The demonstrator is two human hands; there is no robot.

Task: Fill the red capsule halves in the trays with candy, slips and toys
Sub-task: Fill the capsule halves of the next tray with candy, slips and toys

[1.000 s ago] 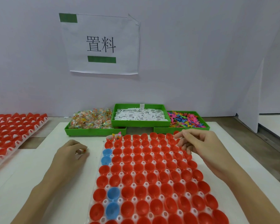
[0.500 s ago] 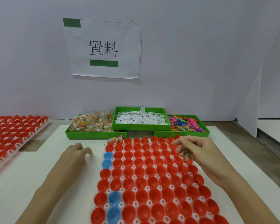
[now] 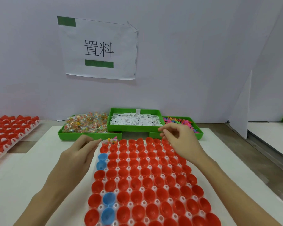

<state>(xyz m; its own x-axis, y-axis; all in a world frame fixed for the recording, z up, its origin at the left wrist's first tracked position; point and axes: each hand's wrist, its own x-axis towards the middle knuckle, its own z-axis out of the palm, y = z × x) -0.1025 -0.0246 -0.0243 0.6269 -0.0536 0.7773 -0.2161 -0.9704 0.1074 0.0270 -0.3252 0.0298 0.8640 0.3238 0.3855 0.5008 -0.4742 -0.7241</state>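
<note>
A: Okay, quick — where's the tray?
B: White tray [image 3: 170, 200] of red capsule halves [image 3: 138, 170] sits right in front of me on the white board [image 3: 23, 185]; a few blue halves [image 3: 109, 199] along its left columns. Two halves in the far-left corner [image 3: 109, 142] already have colourful bits in them
A: Hands?
B: My left hand [image 3: 78, 156] is at the tray's far-left corner, fingers loosely extended, holding nothing I can see. My right hand [image 3: 180, 141] hovers over the far-right rows, fingers curled with thumb and forefinger close; can't tell if anything's pinched
A: Supplies?
B: Three green bins behind the tray: candy [image 3: 87, 123] left, paper slips [image 3: 136, 119] middle, toys [image 3: 181, 121] right. Second tray of red halves [image 3: 8, 129] far left
</note>
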